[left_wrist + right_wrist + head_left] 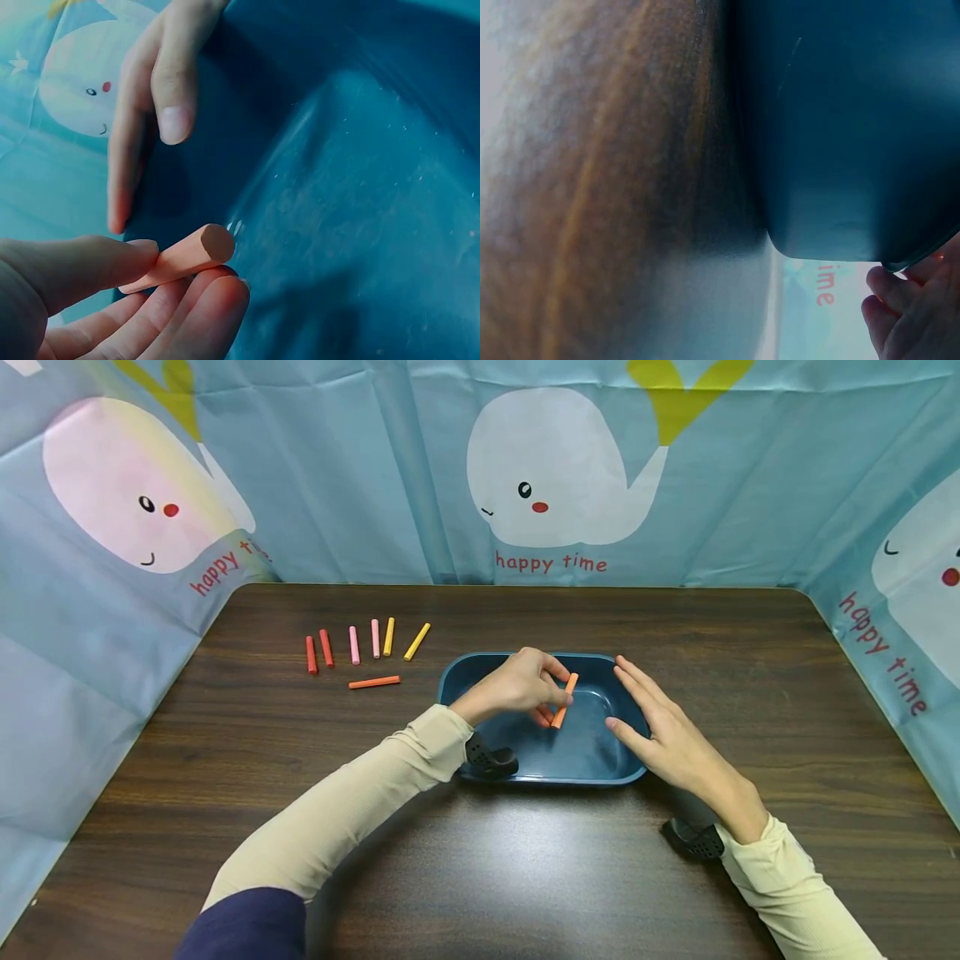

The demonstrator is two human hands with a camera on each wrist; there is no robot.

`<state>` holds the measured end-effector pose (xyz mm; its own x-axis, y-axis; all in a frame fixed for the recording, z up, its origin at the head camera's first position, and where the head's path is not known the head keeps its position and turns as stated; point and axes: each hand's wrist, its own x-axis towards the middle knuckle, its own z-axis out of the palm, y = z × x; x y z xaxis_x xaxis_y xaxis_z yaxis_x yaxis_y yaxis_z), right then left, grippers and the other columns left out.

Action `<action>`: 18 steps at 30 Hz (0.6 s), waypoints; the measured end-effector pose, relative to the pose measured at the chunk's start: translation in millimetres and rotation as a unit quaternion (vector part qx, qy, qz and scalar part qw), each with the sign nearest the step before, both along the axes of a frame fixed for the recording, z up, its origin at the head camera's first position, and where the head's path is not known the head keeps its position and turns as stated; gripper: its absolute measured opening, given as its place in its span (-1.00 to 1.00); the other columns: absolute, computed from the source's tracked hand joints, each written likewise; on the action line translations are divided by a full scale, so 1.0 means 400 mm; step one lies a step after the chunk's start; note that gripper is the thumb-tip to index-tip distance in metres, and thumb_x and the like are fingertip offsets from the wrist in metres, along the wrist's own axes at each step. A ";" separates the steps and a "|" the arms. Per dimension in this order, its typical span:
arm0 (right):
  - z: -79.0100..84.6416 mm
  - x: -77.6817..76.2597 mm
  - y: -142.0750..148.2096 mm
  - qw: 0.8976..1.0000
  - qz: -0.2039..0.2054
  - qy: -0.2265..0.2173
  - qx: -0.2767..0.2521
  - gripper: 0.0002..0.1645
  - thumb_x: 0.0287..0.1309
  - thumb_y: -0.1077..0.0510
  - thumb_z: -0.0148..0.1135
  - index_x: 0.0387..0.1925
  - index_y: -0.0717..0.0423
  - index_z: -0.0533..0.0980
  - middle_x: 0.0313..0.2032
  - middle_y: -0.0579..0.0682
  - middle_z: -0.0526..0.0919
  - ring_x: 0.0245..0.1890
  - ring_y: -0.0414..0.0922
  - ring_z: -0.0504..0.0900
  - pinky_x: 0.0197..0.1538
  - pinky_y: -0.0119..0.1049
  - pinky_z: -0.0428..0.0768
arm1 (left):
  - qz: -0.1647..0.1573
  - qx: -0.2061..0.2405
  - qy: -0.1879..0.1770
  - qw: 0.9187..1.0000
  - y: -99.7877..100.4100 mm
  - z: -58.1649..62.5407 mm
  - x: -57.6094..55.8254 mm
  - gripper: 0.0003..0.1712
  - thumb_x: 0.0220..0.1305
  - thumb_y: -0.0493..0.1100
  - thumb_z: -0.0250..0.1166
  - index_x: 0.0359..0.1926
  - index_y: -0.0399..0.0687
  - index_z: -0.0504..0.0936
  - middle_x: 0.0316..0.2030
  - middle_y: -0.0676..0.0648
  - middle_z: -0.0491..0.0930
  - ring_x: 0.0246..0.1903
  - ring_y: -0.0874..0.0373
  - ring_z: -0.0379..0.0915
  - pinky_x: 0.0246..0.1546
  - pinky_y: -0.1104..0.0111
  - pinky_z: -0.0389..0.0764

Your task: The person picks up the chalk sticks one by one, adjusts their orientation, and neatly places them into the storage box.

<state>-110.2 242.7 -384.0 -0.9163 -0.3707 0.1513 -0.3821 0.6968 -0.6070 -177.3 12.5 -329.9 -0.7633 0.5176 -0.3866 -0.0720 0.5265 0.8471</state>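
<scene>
My left hand point(522, 681) pinches an orange chalk stick point(565, 700) between thumb and fingers, over the inside of a blue plastic basin point(555, 779). In the left wrist view, one end of that chalk point(217, 244) points out past the fingertips. At the basin's right side is my right hand point(667, 735), fingers extended along the rim and thumb spread over the inside. From below, the right wrist view shows its fingers point(889, 300) right at the basin's edge.
Left of the basin, on the dark wood table point(225, 760), two red chalks point(311, 655), two pink chalks point(354, 645) and two yellow chalks point(417, 642) stand in a row. One orange chalk point(374, 682) lies crosswise nearer me. A whale-print curtain point(337, 485) surrounds the table's back and sides.
</scene>
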 end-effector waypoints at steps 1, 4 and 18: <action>0.000 0.000 0.000 1.000 0.000 0.000 -0.001 -0.13 0.37 0.04 0.16 0.54 0.19 0.02 0.57 0.08 -0.04 0.52 0.18 0.08 0.35 0.33 0.22 | -0.001 -0.001 -0.003 1.000 0.004 -0.002 0.001 -0.51 0.28 -0.29 0.33 0.21 -0.31 0.48 -0.35 -0.18 0.71 -0.58 0.13 0.65 -0.30 0.18 0.73; 0.000 0.000 -0.001 1.000 0.000 0.002 0.000 -0.13 0.37 0.04 0.16 0.53 0.20 0.02 0.57 0.08 -0.04 0.52 0.18 0.08 0.35 0.32 0.22 | -0.006 -0.007 -0.013 1.000 0.018 -0.008 0.003 -0.48 0.28 -0.29 0.33 0.24 -0.30 0.45 -0.38 -0.16 0.69 -0.60 0.14 0.63 -0.32 0.21 0.73; -0.003 -0.006 0.004 0.999 0.014 0.031 -0.003 -0.13 0.26 0.18 0.17 0.52 0.21 0.06 0.56 0.07 0.00 0.48 0.18 0.16 0.31 0.28 0.28 | -0.002 -0.033 -0.052 0.998 0.061 -0.034 -0.005 -0.54 0.29 -0.28 0.34 0.18 -0.26 0.48 -0.40 -0.17 0.68 -0.65 0.16 0.61 -0.40 0.30 0.72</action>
